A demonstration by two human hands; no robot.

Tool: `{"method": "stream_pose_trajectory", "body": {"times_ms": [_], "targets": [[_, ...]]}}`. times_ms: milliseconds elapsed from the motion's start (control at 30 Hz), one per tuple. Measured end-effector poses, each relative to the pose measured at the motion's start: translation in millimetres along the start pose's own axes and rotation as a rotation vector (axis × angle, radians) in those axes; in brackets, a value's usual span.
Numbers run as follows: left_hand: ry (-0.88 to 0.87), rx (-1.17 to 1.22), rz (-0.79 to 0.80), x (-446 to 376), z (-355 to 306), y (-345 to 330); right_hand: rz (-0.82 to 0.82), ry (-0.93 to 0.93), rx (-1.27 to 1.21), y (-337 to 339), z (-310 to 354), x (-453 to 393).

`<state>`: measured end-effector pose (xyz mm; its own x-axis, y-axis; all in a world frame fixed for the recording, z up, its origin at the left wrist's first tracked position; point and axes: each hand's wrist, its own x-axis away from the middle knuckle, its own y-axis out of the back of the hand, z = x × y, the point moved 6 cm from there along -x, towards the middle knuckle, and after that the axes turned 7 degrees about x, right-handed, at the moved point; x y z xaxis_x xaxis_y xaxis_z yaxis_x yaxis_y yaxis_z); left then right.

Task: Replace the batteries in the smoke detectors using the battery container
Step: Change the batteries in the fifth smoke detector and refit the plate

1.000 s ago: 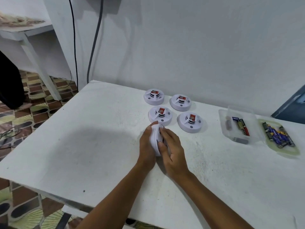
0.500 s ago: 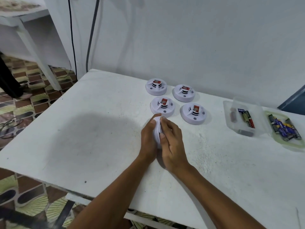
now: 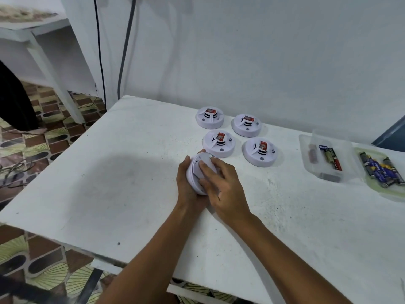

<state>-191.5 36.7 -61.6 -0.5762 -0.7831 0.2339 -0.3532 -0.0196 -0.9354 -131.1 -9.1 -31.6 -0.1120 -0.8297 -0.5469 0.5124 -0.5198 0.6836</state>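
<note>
Head view. A white smoke detector (image 3: 202, 172) is held tilted on edge just above the white table (image 3: 109, 183), near the middle, between both hands. The left hand (image 3: 186, 185) is curled round its left rim, thumb on the far edge. The right hand (image 3: 223, 185) is pressed on its upturned face, with fingers (image 3: 205, 170) spread and bent across the cover. Whether the cover is separated from the base cannot be told.

Four more smoke detectors (image 3: 219, 143) are set flat in a two-by-two group just beyond the hands, each with a red label on top; the near-left one lies just beside the held unit.

To the far right a clear battery container (image 3: 324, 159) is seen with a few batteries inside. Just right of it, a pale green lid (image 3: 381, 172) carries a loose pile of batteries (image 3: 379, 171). Both are well apart from the hands.
</note>
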Motion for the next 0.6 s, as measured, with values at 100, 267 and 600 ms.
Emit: {"method": "stream_pose_trajectory", "body": {"times_ms": [100, 267, 600], "targets": [[-0.037, 0.054, 0.041, -0.6, -2.5, -0.3, -0.029, 0.014, 0.051, -3.7, 8.6, -2.3], [-0.085, 0.053, 0.073, -5.5, -4.1, -3.4, -0.090, -0.052, 0.012, -4.0, 6.6, -5.4], [-0.154, -0.131, 0.063, -10.5, -3.4, -19.9, -0.094, -0.175, 0.149, 11.0, 8.5, -18.0]]}}
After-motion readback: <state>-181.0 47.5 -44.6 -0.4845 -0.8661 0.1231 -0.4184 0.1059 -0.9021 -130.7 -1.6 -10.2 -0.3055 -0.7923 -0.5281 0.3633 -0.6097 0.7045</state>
